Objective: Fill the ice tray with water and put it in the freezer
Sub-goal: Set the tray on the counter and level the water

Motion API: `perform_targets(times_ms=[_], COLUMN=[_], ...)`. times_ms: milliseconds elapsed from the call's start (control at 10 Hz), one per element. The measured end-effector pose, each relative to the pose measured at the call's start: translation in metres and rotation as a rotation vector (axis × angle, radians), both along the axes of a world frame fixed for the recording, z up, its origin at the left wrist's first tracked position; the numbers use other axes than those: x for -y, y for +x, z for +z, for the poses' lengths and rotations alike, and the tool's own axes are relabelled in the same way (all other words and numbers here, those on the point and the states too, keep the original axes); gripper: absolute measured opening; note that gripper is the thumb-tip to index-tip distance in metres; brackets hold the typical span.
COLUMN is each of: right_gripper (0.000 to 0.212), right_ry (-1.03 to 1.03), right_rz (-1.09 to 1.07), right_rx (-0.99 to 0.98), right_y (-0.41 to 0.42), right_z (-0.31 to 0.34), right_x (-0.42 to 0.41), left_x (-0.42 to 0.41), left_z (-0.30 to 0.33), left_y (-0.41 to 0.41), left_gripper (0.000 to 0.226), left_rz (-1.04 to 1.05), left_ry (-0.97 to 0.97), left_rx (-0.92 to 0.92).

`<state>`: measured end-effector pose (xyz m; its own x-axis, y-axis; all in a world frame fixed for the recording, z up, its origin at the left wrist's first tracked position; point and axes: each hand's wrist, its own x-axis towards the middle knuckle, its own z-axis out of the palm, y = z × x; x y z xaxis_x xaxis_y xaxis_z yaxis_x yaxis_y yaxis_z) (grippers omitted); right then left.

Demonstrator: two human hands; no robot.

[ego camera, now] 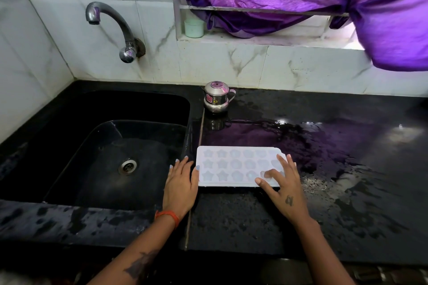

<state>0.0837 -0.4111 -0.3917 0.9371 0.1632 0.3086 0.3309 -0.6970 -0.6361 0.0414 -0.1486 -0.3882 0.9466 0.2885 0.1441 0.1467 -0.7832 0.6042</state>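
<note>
At a wet black counter (301, 215), we bracket a white ice tray (234, 165) that lies flat just right of the sink (115, 157), its star-shaped moulds facing up. Our left hand (180, 186) rests at the tray's left edge, fingers straight, the thumb touching the rim; our right hand (281, 188) lies spread over the tray's right end, fingers relaxed and gripping nothing. The two-sided placement looks meant to steady the tray level before a lift. Whether the moulds hold water we cannot tell. The tap (108, 28) hangs over the sink, well apart, no stream visible. A small steel pot (216, 97) stands behind the tray.
</note>
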Motion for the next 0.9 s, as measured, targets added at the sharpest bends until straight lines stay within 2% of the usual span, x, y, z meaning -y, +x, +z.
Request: perform_targets(times_ms=[100,200,600,700,800,900], right_gripper=[0.030,0.025,0.036,0.035,0.034,0.035], right_ry=[0.027,0.051,0.059,0.039,0.031,0.042], right_rz=[-0.001,0.010,0.017,0.011,0.011,-0.002], right_rx=[-0.014,0.002,-0.029,-0.022,-0.035,-0.014], right_y=[-0.0003,-0.0002,-0.0004,0.0000,-0.0012,-0.0030], right_z=[0.0009,0.0005,0.0005,-0.0002,0.0025,0.0074], right_x=[-0.0001,0.0004,0.0014,0.0014,0.0009,-0.0008], left_x=[-0.0006,-0.0009,0.0003,0.0001,-0.0005,-0.0006], left_z=[-0.0012,-0.0011,0.0007,0.0012,0.0006,0.0004], left_y=[-0.0001,0.0000,-0.0001,-0.0008,-0.0001,0.0004], left_gripper=[0.047,0.060,0.063,0.060,0.047,0.046], left_rz=[-0.001,-0.003,0.004,-0.003,0.001,0.001], left_ry=[-0.005,-0.007,-0.004,-0.004,0.001,0.004], left_rx=[0.001,-0.008,-0.008,-0.016,-0.014,-0.009])
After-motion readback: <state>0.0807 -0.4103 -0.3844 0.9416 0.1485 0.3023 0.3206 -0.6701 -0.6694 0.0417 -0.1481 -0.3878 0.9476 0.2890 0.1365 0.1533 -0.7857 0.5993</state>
